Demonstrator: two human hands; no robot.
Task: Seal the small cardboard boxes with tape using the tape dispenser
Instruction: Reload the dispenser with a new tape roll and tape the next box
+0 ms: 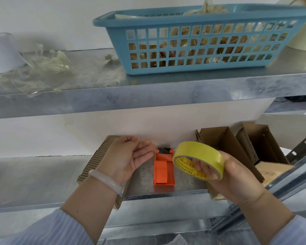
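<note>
The orange tape dispenser (164,167) lies flat on the lower shelf (145,181), its black cutter end towards the back wall; no roll sits in it. Just right of the dispenser and raised above it, the right hand (237,177) grips the roll of yellow tape (199,160), fingers curled through the core and thumb on the outer rim. Just left of the dispenser, the left hand (129,156) hovers palm up with fingers relaxed and loosely straight, holding nothing that can be made out; a pale bracelet (106,181) circles its wrist. Under that hand, left of the dispenser, lies a flat piece of corrugated cardboard (101,160). Right of the dispenser, behind the roll, stands an open cardboard box (224,147); a second open box (261,147) is further right. On the upper shelf (166,92), above the dispenser, sits a blue basket (201,41); crumpled clear plastic (42,68) lies up and to the left.
</note>
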